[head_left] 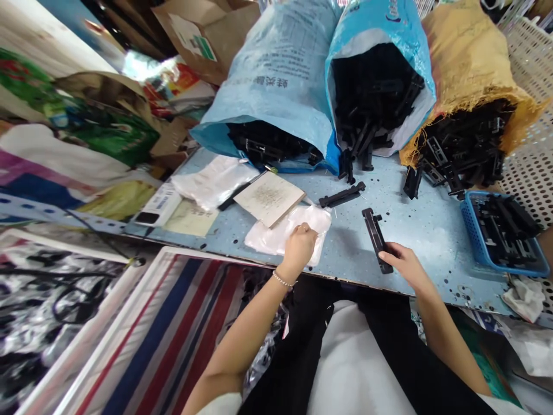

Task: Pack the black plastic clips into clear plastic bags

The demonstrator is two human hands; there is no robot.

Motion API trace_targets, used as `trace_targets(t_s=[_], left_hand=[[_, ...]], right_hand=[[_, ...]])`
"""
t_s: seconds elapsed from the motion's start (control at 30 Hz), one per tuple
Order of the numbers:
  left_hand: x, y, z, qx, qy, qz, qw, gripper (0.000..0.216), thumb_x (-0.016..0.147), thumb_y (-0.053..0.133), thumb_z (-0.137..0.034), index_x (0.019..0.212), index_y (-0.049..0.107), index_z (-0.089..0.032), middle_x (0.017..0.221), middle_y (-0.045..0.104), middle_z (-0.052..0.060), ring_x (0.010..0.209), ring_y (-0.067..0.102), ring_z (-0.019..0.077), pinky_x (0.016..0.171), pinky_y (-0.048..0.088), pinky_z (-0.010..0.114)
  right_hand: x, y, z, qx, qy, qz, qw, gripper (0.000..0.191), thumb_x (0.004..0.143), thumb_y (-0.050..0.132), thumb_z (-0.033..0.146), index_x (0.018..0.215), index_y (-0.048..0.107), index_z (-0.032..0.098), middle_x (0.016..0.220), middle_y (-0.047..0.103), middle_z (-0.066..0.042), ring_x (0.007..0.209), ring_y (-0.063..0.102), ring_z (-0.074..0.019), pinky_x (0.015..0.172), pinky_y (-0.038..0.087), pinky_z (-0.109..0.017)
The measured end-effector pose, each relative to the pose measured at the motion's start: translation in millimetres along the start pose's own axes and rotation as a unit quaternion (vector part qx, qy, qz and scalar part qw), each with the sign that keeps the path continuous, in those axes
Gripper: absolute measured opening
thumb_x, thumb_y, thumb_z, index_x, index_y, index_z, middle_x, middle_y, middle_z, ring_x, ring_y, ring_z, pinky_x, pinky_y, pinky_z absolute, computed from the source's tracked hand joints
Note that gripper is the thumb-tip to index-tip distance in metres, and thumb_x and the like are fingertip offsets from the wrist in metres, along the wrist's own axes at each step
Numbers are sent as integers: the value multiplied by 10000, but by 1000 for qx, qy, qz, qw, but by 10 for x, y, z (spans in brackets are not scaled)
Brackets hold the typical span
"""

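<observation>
My left hand (300, 244), with fingers curled in a pinch, rests on a stack of clear plastic bags (268, 239) near the table's front edge. Its fingertips are at the right side of the stack, and the bag edge between them is partly hidden. A square light board (270, 197) lies on the back of the stack. My right hand (404, 264) grips the lower end of a long black plastic part (375, 239) between thumb and fingers, just over the tabletop. Behind the bags lies another black plastic part (342, 196).
Two blue sacks (276, 75) (380, 23) and a yellow sack (469, 49) spill black parts along the back. A blue basket (473, 242) of black parts stands at right. More plastic bags (216, 178) and a white box (159, 204) lie left. A striped bag (173, 334) stands below the edge.
</observation>
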State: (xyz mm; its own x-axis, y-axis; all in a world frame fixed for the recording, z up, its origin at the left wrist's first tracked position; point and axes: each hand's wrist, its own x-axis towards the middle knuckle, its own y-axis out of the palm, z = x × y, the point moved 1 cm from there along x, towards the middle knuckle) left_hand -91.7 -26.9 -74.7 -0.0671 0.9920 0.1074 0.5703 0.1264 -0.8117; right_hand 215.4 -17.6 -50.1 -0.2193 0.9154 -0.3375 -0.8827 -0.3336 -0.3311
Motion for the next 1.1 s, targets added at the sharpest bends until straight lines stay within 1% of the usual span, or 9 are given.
trace_targets(t_s=[0.1, 0.27, 0.47, 0.63, 0.73, 0.8, 0.87, 0.97, 1.1], left_hand=[[90, -67, 175, -131, -84, 21, 988, 203, 767, 695, -265, 624, 574, -186, 677, 592, 6, 664, 562, 151, 646, 453, 268], [89, -235, 299, -321, -205, 106, 918, 248, 716, 679, -417, 706, 632, -173, 524, 492, -49, 492, 416, 100, 490, 298, 229], [89, -191, 258, -262, -182, 45, 946, 299, 616, 768, -366, 592, 534, -181, 565, 510, -50, 550, 434, 95, 517, 307, 223], [31, -311, 305, -329, -165, 32, 929, 194, 681, 727, -301, 720, 587, -171, 638, 599, -21, 592, 554, 126, 574, 449, 243], [-94, -521, 278, -228, -85, -29, 970, 60, 804, 581, -173, 849, 621, -170, 847, 696, 58, 788, 656, 186, 696, 532, 301], [-169, -629, 233, -61, -23, -35, 997, 204, 833, 484, -76, 875, 664, -162, 1008, 710, 121, 966, 657, 243, 793, 543, 360], [-204, -669, 201, 78, 20, -10, 997, 306, 833, 441, -25, 927, 705, -148, 1099, 699, 156, 1058, 637, 284, 843, 546, 404], [-186, -633, 217, 146, 73, 30, 986, 402, 818, 428, 10, 1034, 729, -147, 1150, 692, 151, 1085, 640, 276, 903, 557, 414], [-142, -569, 291, 159, 89, 64, 981, 381, 818, 414, 10, 933, 758, -106, 1024, 714, 168, 1035, 666, 295, 970, 543, 467]], right_hand=[[93, 264, 127, 190, 5, 44, 981, 378, 707, 756, 458, 938, 675, 171, 773, 663, -17, 663, 602, -167, 613, 487, -302], [316, 677, 449, 354, -2, 152, 923, 345, 692, 760, 497, 826, 678, 189, 768, 705, -27, 689, 658, -186, 676, 547, -339], [616, 1208, 755, 509, 15, 204, 836, 239, 795, 672, 459, 831, 661, 223, 807, 734, -5, 832, 678, -202, 910, 543, -457], [857, 1458, 641, 495, 46, 150, 855, 219, 764, 725, 414, 832, 663, 216, 759, 720, 14, 757, 677, -179, 809, 574, -356], [908, 1465, 549, 496, 57, 116, 859, 268, 714, 769, 423, 856, 679, 215, 783, 730, 11, 752, 674, -175, 767, 580, -323], [879, 1415, 538, 488, 47, 110, 865, 279, 702, 780, 425, 855, 684, 213, 797, 734, 6, 777, 678, -177, 768, 577, -315], [790, 1326, 555, 477, 36, 116, 871, 259, 719, 764, 421, 845, 684, 210, 802, 733, 1, 788, 679, -178, 773, 576, -319], [547, 1157, 548, 476, 54, 198, 855, 307, 769, 692, 465, 898, 693, 187, 844, 738, -36, 750, 671, -185, 702, 582, -333], [207, 1015, 394, 505, 118, 302, 800, 435, 760, 678, 496, 1009, 691, 140, 998, 741, -118, 675, 641, -166, 451, 477, -230]])
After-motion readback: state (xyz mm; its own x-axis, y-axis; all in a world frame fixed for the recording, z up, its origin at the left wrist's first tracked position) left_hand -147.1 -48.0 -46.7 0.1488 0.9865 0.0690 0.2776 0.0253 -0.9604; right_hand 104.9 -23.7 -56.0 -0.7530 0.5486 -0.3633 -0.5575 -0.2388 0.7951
